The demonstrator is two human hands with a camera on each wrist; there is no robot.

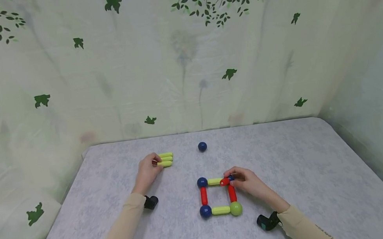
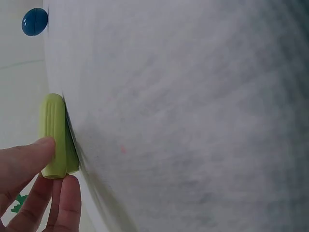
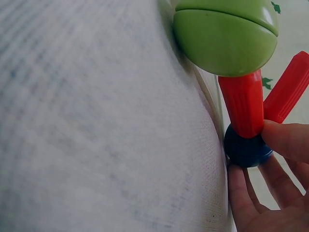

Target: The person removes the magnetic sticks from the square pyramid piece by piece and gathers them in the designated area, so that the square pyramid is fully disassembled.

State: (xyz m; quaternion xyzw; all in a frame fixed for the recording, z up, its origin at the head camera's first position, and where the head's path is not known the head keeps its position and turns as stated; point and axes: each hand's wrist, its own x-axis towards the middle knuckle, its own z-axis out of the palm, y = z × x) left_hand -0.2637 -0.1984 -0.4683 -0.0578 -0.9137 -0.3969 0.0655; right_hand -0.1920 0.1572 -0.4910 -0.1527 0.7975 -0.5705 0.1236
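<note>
"Which step in hand?"

"Seemingly setting a red rod (image 3: 288, 87) to stand on the blue corner ball (image 3: 247, 153), at the far right of the square frame (image 1: 204, 196)."

"And the grip?"

"With the right hand (image 1: 248, 182), pinching that ball, thumb beside the rod's foot. With the left hand (image 1: 149, 171), pinching a lime rod (image 1: 165, 164) in a row of three, left of the frame."

"Next?"

"Probably calls for steadying the corner while lifting the lime rod clear."

"Any writing?"

"Just dark lettering on the right sleeve (image 1: 304, 227), too small to read."
</note>
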